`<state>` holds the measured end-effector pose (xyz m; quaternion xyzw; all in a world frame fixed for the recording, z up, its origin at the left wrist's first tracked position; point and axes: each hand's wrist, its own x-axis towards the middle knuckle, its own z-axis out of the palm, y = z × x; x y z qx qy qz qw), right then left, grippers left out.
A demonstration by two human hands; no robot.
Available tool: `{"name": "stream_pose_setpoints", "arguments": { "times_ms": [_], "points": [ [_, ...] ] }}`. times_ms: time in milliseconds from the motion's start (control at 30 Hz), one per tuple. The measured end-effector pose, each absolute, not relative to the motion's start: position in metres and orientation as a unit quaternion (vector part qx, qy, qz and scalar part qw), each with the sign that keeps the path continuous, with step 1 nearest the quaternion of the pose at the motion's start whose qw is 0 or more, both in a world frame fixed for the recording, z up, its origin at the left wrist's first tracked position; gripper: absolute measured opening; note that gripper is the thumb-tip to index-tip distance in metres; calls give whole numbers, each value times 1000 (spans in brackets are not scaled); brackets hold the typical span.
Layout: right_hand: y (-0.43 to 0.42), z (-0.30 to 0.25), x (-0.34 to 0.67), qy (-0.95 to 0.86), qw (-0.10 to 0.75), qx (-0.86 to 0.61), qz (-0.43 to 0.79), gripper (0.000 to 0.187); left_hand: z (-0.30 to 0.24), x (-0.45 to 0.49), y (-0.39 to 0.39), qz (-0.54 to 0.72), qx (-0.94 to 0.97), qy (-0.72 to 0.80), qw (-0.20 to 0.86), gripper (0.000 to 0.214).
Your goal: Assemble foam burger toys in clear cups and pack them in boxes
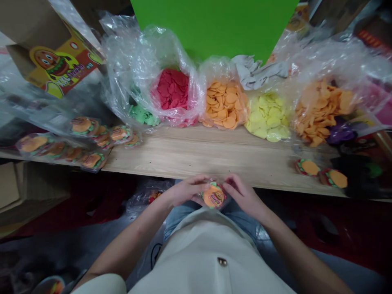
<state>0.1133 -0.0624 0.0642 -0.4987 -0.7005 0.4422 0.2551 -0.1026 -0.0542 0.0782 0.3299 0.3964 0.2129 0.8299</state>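
Observation:
Both my hands are held together low over my lap, just below the front edge of a pale wooden board (196,157). My left hand (186,190) and my right hand (243,196) pinch opposite sides of a small burger-shaped toy in clear plastic wrap (213,196). Its orange top has a printed label. Two unwrapped burger pieces (310,167) lie on the board to my right. A row of wrapped burger pieces (81,125) lies in plastic at the left.
Along the board's back stand clear bags of red (171,90), orange (223,104), yellow (268,116) and green (142,114) discs. A printed cardboard box (52,53) sits at upper left, beneath it a brown carton (18,192). A green panel (214,24) rises behind.

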Motion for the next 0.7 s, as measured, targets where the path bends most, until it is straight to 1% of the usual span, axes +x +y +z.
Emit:
{"name": "stream_pose_setpoints", "arguments": {
  "times_ms": [100,200,267,333,400,467,567,700],
  "points": [
    [-64,55,106,-686,161,-443,554,30,73,-103,-65,176,351,447,804,35],
    [-76,48,111,-674,99,-400,613,31,65,-107,-89,156,325,436,824,34],
    [-84,48,119,-664,78,-393,631,30,60,-107,-107,189,280,436,834,34],
    [-87,52,128,-661,61,-388,639,28,57,-104,-122,244,239,470,814,31],
    [-86,59,134,-684,34,-373,626,25,57,-97,-129,284,239,508,777,26],
    [-82,66,137,-730,16,-362,580,21,60,-91,-129,291,285,528,745,22],
    [-81,71,135,-786,4,-353,508,13,65,-88,-123,273,364,538,710,19],
    [-93,66,130,-794,7,-352,496,13,67,-93,-123,239,418,528,699,18]
  ]
}}
